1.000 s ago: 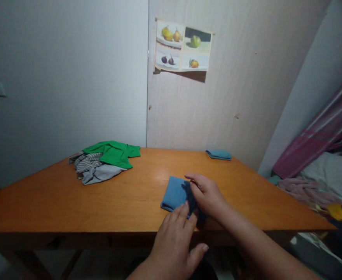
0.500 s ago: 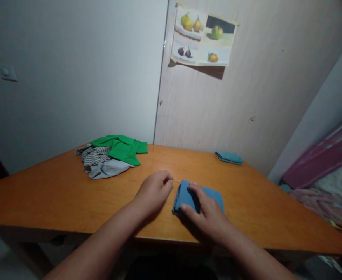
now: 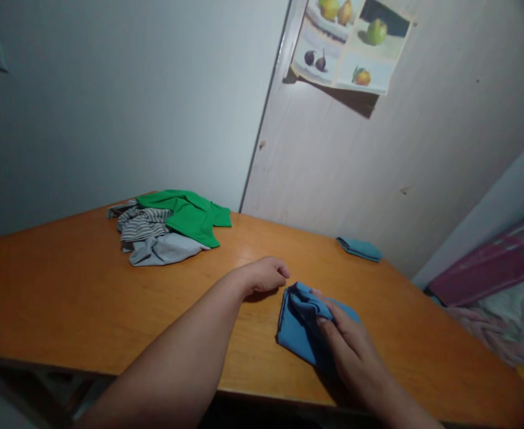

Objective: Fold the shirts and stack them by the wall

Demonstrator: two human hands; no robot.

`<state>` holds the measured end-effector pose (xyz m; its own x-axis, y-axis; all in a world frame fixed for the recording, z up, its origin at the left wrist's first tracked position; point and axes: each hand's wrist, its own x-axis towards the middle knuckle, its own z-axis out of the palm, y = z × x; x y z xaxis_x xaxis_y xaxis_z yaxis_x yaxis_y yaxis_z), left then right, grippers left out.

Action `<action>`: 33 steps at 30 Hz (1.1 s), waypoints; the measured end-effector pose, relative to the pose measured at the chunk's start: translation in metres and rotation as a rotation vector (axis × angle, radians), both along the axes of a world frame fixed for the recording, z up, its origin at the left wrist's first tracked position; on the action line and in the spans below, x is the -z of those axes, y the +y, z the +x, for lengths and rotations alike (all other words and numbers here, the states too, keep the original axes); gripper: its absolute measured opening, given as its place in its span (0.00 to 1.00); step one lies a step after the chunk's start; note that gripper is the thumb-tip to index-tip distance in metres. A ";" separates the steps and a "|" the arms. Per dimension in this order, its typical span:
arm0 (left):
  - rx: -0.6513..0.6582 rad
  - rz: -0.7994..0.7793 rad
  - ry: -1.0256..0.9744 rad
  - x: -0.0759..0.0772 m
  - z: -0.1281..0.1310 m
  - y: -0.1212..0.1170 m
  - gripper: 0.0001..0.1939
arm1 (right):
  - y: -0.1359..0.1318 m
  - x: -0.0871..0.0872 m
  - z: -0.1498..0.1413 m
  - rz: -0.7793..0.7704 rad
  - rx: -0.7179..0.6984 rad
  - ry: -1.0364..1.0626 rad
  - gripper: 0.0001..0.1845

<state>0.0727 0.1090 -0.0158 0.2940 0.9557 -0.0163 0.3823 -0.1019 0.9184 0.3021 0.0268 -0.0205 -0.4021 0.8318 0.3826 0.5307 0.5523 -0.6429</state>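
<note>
A folded blue garment (image 3: 301, 339) lies near the table's front edge. My right hand (image 3: 345, 333) has its thumb and fingers closed on the upper layers, bunching them into a raised fold. The edge facing left still rests on the tabletop. Just beyond its far left corner is my left hand (image 3: 268, 275), apart from the fabric, fingers curled in and no object visible in them. The palm side of that hand is hidden.
On the wooden table (image 3: 56, 292), a loose heap holds a green T-shirt (image 3: 195, 217), a striped garment (image 3: 143, 225) and a grey garment (image 3: 170, 249). A folded teal cloth (image 3: 359, 248) lies at the back right. Bedding (image 3: 512, 316) is beyond the right edge.
My right hand has gone from resting spread on the blue garment to pinching its top layers into a fold. My left hand has shifted slightly right and away. The view has tilted.
</note>
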 end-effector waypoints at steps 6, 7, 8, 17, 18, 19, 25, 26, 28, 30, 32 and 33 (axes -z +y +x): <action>0.130 0.004 -0.018 -0.001 0.004 -0.006 0.21 | 0.000 -0.004 0.005 -0.057 0.025 0.038 0.24; 0.138 0.065 0.037 -0.001 0.007 -0.006 0.22 | 0.000 -0.003 0.004 -0.047 0.018 0.026 0.24; 0.139 0.138 0.105 -0.001 0.011 -0.006 0.21 | 0.000 -0.002 0.004 -0.030 0.009 0.007 0.24; 0.018 0.334 0.354 0.009 0.020 0.002 0.05 | -0.007 0.004 -0.004 0.197 -0.047 -0.349 0.34; 0.004 0.331 0.353 0.010 0.020 0.003 0.07 | -0.008 0.004 -0.005 0.201 -0.052 -0.389 0.33; -0.008 0.326 0.346 0.011 0.019 0.004 0.08 | -0.008 0.003 -0.006 0.199 -0.054 -0.422 0.32; 0.023 0.266 0.178 0.015 0.018 0.008 0.13 | -0.010 0.000 -0.010 0.178 -0.059 -0.468 0.30; 0.039 0.250 0.133 0.015 0.017 0.008 0.14 | -0.010 0.000 -0.010 0.179 -0.060 -0.462 0.30; 0.068 0.212 0.044 0.014 0.016 0.006 0.16 | -0.010 0.001 -0.010 0.183 -0.060 -0.464 0.30; 0.096 0.173 -0.027 0.012 0.014 0.005 0.16 | -0.010 0.002 -0.010 0.187 -0.058 -0.471 0.30; 0.127 0.136 -0.084 0.011 0.013 0.004 0.15 | -0.010 0.002 -0.011 0.190 -0.059 -0.468 0.30; 0.140 0.117 -0.108 0.011 0.012 0.003 0.15 | -0.009 0.002 -0.011 0.190 -0.060 -0.465 0.30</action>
